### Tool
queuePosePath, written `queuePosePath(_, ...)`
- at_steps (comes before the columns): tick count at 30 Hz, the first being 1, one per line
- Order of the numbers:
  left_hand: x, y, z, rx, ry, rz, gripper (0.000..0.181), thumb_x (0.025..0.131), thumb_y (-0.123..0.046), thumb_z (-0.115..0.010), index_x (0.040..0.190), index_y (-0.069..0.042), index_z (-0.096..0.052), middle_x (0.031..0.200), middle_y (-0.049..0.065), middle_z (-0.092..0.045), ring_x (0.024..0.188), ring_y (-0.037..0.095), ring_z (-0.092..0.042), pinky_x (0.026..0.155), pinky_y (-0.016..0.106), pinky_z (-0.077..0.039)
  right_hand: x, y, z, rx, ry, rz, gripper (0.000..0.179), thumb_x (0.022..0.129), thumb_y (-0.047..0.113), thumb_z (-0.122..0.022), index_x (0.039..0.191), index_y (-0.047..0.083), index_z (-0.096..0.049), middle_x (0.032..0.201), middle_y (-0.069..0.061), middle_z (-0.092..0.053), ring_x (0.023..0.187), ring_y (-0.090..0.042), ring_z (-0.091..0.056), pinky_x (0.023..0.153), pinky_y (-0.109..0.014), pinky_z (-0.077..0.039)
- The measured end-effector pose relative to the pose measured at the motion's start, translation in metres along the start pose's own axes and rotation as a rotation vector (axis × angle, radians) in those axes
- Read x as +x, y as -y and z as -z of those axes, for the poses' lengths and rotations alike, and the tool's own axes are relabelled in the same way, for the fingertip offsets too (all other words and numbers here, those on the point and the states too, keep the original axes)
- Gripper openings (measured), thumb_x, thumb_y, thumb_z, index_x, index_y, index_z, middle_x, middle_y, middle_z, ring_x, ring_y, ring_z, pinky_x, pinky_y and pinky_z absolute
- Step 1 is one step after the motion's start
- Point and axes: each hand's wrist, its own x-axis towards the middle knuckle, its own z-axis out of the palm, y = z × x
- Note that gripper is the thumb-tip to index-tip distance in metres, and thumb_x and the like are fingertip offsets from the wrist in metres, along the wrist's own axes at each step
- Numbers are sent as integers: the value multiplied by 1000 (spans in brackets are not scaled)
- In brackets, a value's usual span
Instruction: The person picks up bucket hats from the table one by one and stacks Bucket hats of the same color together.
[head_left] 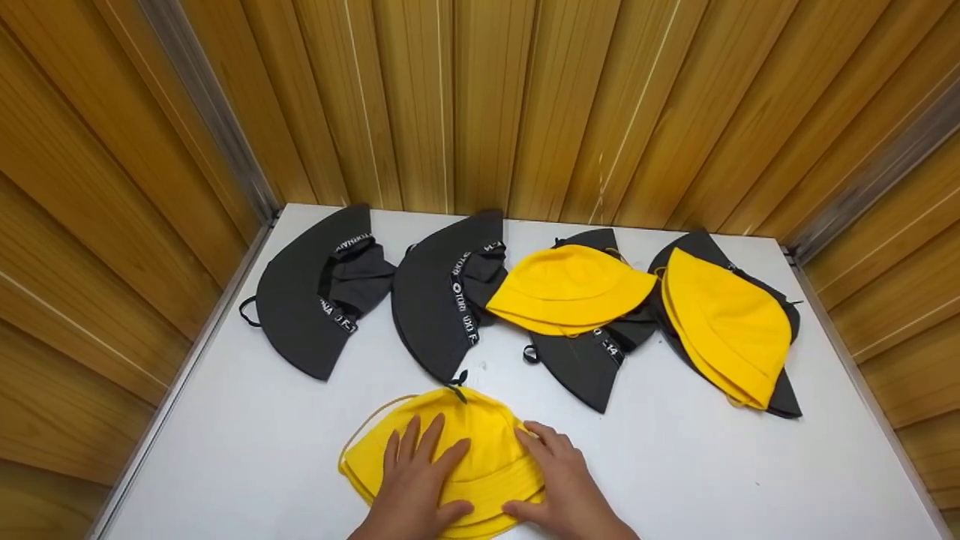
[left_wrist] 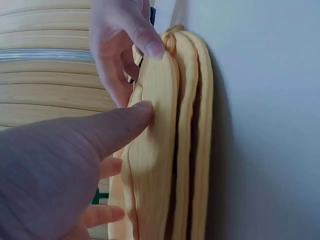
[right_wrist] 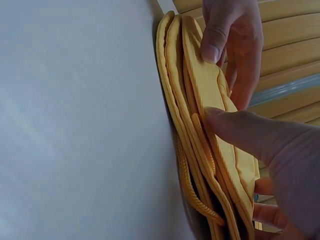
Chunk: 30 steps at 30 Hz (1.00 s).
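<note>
Yellow hat, one, folded flat, lying at the near edge of a white table, crown pointing away from the person. Fittings: dark sprout-shaped ornament at the crown's top; thin cord looping beside its left edge. Several brim edges show in layers in both wrist views; whether more than one hat is stacked here cannot be told.

Left hand: laid on the crown and brim, fingers spread and extended, thumb resting on the brim; grasping nothing.

Right hand: at the hat's right edge, fingers slightly bent and loose against the crown, thumb on the brim; not clenched.

Dark hats, four, in a row behind: first and second from left, uncovered, lettered bands visible; third, bearing a flattened yellow hat with its crown upward; fourth, bearing a tilted yellow hat.

Surround: wood-patterned walls.
</note>
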Motion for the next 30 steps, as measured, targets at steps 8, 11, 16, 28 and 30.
queuePosePath(8, 3, 5, 2, 101, -57, 137, 83, 82, -65, -74, 153, -33, -47, 168, 18, -24, 153, 54, -13, 114, 83, -7, 22, 30, -20, -68, -23, 61, 98, 75, 66, -81, 154, 19, -46, 158, -3, -41, 133, -26, -46, 105, -56, -44)
queuePosePath(11, 4, 11, 7, 81, -55, 167, 84, 81, -61, -78, 153, -34, -47, 169, 18, -22, 153, 55, -10, 113, 84, -4, 31, 38, -26, -83, -25, 75, 98, 76, 64, -82, 154, 19, -45, 157, -3, -41, 132, -25, -46, 104, -53, -44)
queuePosePath(16, 8, 22, 14, 64, -33, 186, 85, 79, -60, -80, 153, -37, -47, 170, 15, -21, 154, 56, -8, 112, 85, -2, 39, 45, -30, -74, -18, 74, 98, 76, 65, -81, 154, 20, -45, 157, -4, -42, 132, -25, -45, 105, -53, -44)
queuePosePath(28, 17, 32, 15, 0, -21, 152, 84, 79, -56, -82, 153, -38, -47, 170, 15, -21, 153, 58, -6, 111, 85, 0, 45, -29, 48, 62, -342, 44, 64, 86, 42, -83, 137, 10, -62, 147, -17, -51, 136, -39, -49, 112, -57, -44)
queuePosePath(30, 21, 33, 16, 1, -25, 143, 84, 79, -56, -82, 153, -37, -47, 170, 15, -22, 153, 58, -7, 111, 85, 0, 47, -55, 78, 50, -414, -18, 58, 88, 36, -81, 134, 5, -64, 144, -21, -52, 134, -42, -49, 112, -58, -43)
